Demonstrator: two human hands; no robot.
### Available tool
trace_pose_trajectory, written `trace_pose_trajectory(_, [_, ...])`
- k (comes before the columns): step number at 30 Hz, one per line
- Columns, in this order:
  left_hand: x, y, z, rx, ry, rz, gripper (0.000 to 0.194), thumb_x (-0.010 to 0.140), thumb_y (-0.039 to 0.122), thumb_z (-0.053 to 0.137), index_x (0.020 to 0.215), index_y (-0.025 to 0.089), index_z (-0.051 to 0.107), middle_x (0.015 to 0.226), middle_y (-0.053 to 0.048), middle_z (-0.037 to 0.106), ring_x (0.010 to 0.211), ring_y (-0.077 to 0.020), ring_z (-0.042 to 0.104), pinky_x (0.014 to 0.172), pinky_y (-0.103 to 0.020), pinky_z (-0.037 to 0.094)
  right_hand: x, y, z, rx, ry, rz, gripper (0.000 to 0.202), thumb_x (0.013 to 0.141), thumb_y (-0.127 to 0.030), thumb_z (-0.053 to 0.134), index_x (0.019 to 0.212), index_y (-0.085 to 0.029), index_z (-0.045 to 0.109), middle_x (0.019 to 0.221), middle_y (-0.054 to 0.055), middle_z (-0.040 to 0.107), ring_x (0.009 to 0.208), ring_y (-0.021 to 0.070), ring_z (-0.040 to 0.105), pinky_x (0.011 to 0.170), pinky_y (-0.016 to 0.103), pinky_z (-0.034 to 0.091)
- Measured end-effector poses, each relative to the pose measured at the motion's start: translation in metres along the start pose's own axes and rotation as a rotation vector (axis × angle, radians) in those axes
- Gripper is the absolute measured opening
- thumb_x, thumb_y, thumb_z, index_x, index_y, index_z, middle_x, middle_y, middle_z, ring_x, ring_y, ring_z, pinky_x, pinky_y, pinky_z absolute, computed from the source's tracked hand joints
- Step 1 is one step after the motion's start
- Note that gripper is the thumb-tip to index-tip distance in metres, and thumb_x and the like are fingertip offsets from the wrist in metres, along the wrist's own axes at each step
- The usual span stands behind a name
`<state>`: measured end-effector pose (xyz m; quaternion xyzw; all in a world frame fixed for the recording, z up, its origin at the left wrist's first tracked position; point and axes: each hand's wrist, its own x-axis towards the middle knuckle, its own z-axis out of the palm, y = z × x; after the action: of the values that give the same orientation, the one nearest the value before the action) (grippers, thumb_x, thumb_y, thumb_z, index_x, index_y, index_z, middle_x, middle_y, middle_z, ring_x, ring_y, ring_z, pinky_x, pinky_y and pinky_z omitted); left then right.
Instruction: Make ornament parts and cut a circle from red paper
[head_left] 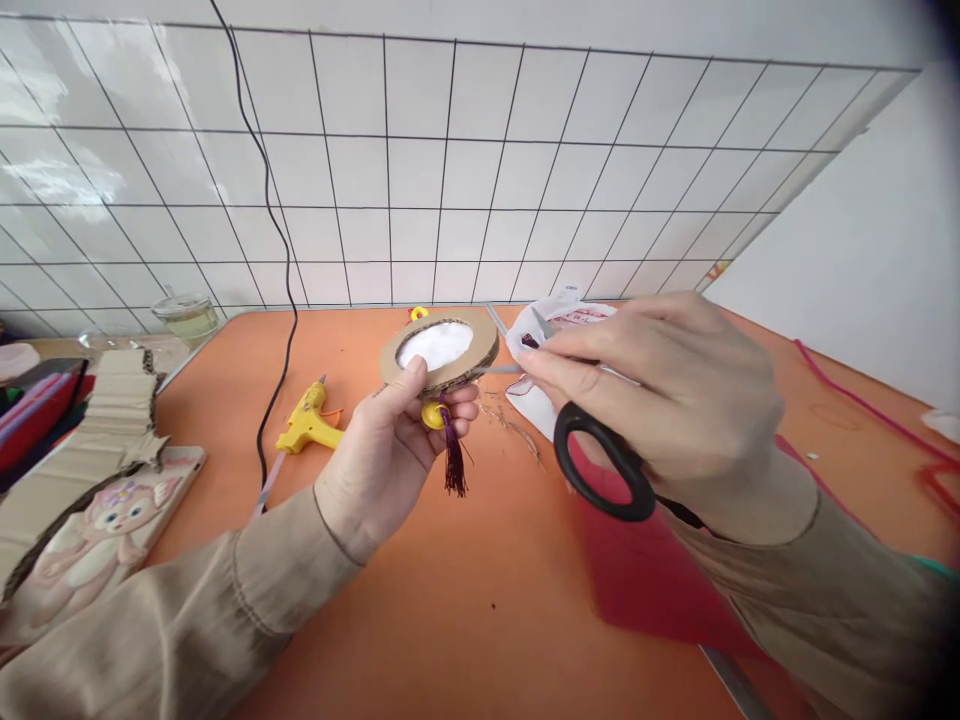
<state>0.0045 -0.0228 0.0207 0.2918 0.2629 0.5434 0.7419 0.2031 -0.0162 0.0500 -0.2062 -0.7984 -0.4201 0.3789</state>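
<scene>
My left hand grips a round cardboard ring with a white middle, its thumb over the near rim. Below the ring hang a yellow bead and a dark purple tassel. To the right, my right hand is closed around a pair of scissors with black handles. The blades point left and are mostly covered by the fingers. A small dark piece shows near the fingertips; whether they hold it I cannot tell. Beyond it lies a white plastic bag with red print.
A yellow glue gun lies left on the orange table, near a black cord. Torn cardboard and a cartoon-printed case are at far left. Red sheet material lies under my right arm. A lidded cup stands behind.
</scene>
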Motion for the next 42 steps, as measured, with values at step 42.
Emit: trace_pose_trajectory(42, [0.000, 0.002, 0.000, 0.017, -0.086, 0.064, 0.025, 0.095, 0.029, 0.056, 0.093, 0.011, 0.073, 0.073, -0.006, 0.069, 0.066, -0.0125, 0.064, 0.064, -0.020, 0.052, 0.003, -0.033, -0.001, 0.934, -0.231, 1.035, 0.011, 0.075, -0.013, 0.064, 0.071, -0.020, 0.072, 0.051, -0.004, 0.061, 0.036, 0.0102, 0.055, 0.038, 0.022, 0.048])
